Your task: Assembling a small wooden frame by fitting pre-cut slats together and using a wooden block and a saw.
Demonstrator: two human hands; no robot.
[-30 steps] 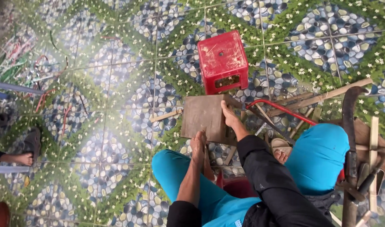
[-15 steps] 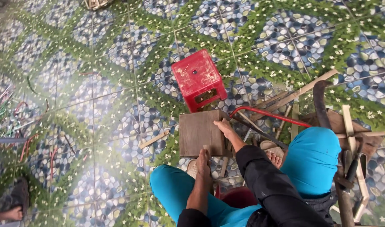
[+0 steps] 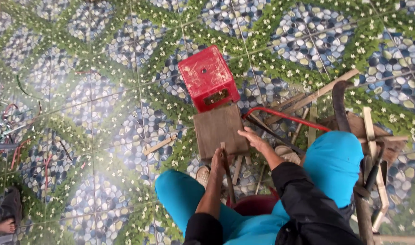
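Spreading across the whole view, the tiled floor (image 3: 103, 90) carries a pattern of blue pebbles and green leafy bands. On it, far of the person's knees, stands a red plastic stool (image 3: 208, 77), and touching its near edge lies a flat brown wooden board (image 3: 219, 129). To the right, a heap of wooden slats (image 3: 371, 131) sits beside a thin red metal rod (image 3: 284, 117) that runs from the board toward the right knee. The right hand (image 3: 255, 140) rests on the board's near right corner, fingers spread, its grip open. The left hand (image 3: 218, 165), just near of the board's near edge, has its grip closed around a slim dark stick (image 3: 229, 179) that reaches up onto the board. A small pale wood strip (image 3: 158, 145) lies left of the board.
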